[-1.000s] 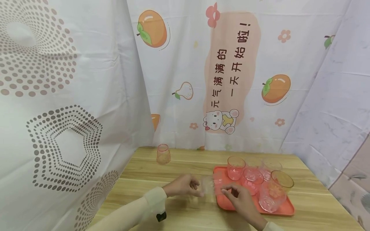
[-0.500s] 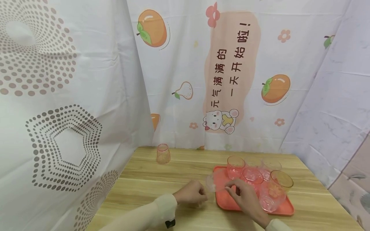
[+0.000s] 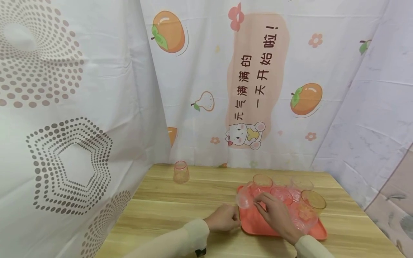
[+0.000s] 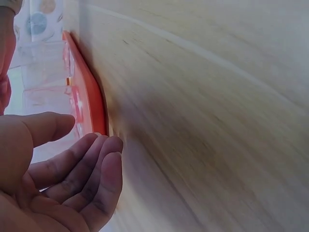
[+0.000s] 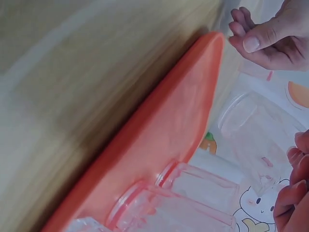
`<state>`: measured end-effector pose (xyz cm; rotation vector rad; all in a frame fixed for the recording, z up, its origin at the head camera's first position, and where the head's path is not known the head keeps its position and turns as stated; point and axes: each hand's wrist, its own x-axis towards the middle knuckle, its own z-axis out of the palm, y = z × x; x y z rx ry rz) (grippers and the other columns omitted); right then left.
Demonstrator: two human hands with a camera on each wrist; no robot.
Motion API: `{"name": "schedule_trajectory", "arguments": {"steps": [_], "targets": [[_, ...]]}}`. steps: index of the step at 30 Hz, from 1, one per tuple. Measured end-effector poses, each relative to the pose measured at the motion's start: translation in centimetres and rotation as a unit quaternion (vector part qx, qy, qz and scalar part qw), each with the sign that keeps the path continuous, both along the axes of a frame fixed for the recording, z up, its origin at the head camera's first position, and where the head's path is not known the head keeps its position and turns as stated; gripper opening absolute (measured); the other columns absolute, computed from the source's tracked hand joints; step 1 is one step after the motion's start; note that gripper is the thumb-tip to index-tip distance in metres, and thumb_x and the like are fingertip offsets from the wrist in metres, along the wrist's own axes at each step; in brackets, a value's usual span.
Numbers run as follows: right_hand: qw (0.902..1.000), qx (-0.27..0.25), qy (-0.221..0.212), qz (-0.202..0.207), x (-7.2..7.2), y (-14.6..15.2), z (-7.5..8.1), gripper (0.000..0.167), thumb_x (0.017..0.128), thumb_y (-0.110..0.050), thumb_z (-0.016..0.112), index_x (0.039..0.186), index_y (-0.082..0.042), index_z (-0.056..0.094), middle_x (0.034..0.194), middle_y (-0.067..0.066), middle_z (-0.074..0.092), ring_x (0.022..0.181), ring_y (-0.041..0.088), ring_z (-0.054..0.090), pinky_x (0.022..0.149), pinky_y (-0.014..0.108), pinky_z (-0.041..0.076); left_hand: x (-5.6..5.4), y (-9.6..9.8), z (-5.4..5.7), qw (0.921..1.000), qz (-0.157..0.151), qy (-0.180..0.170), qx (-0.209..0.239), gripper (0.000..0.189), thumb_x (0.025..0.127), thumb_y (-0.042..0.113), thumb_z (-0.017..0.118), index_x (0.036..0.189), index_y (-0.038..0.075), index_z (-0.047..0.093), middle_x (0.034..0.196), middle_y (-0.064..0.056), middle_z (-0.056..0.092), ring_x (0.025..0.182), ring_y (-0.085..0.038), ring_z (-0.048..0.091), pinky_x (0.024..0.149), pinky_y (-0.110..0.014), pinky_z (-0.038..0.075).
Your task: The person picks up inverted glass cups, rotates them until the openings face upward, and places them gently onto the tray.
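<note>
My right hand (image 3: 274, 215) pinches a clear tumbler (image 3: 244, 197) by its rim, fingers and thumb at its right end. The tumbler hangs tilted over the left edge of a red tray (image 3: 258, 224); in the right wrist view the same clear tumbler (image 5: 260, 130) shows above the tray's surface. Just left of the tray's near-left edge, my left hand (image 3: 224, 217) stays low over the table. Its fingers (image 4: 104, 179) curl loosely around nothing, tips right beside the tray's red side wall in the left wrist view.
Several clear, pink and amber-rimmed tumblers (image 3: 282, 195) crowd the tray's back and right. One pink-rimmed tumbler (image 3: 181, 173) stands alone at the table's back left. A printed curtain (image 3: 206, 136) hangs behind the wooden table (image 3: 155, 211).
My left hand has come away from the tumbler, moving right and nearer to me, to the tray's edge. The tumbler has shifted right and tilted in my right hand.
</note>
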<state>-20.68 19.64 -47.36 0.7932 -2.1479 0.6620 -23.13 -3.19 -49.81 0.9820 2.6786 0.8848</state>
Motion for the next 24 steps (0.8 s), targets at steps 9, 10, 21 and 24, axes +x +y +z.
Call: {"name": "schedule_trajectory", "arguments": {"steps": [9, 10, 21, 24], "targets": [[0.9988, 0.041, 0.015, -0.020, -1.1, 0.0, 0.1, 0.014, 0.084, -0.012, 0.086, 0.090, -0.016, 0.074, 0.087, -0.010, 0.066, 0.063, -0.001, 0.056, 0.049, 0.015, 0.041, -0.4, 1.3, -1.1, 0.9999, 0.011, -0.009, -0.008, 0.043, 0.091, 0.017, 0.075, 0.052, 0.019, 0.056, 0.041, 0.015, 0.043, 0.034, 0.002, 0.034, 0.035, -0.016, 0.024], [0.9986, 0.045, 0.014, -0.024, -1.1, 0.0, 0.1, 0.019, 0.079, -0.008, 0.089, 0.090, -0.015, 0.074, 0.087, -0.010, 0.066, 0.063, -0.001, 0.057, 0.049, 0.016, 0.041, -0.4, 1.3, -1.1, 0.9998, 0.013, -0.010, -0.009, 0.043, 0.091, 0.018, 0.075, 0.053, 0.020, 0.056, 0.041, 0.015, 0.044, 0.035, 0.002, 0.034, 0.036, -0.017, 0.024], [0.9954, 0.094, -0.007, -0.016, -2.1, 0.1, -0.5, 0.021, 0.078, -0.005, 0.089, 0.089, -0.015, 0.074, 0.088, -0.010, 0.063, 0.063, -0.002, 0.054, 0.049, 0.017, 0.042, -0.5, 1.6, -1.1, 0.9994, 0.023, 0.010, -0.023, 0.041, 0.088, 0.017, 0.078, 0.055, 0.018, 0.055, 0.043, 0.016, 0.041, 0.037, 0.002, 0.032, 0.037, -0.017, 0.024], [0.9946, 0.101, -0.015, -0.019, -2.3, 0.0, -0.7, 0.021, 0.077, -0.005, 0.088, 0.090, -0.016, 0.075, 0.088, -0.010, 0.063, 0.064, -0.001, 0.055, 0.049, 0.018, 0.042, -0.5, 1.7, -1.2, 0.9993, 0.021, 0.014, -0.028, 0.042, 0.089, 0.017, 0.078, 0.054, 0.018, 0.055, 0.043, 0.016, 0.041, 0.037, 0.002, 0.032, 0.037, -0.017, 0.024]]}}
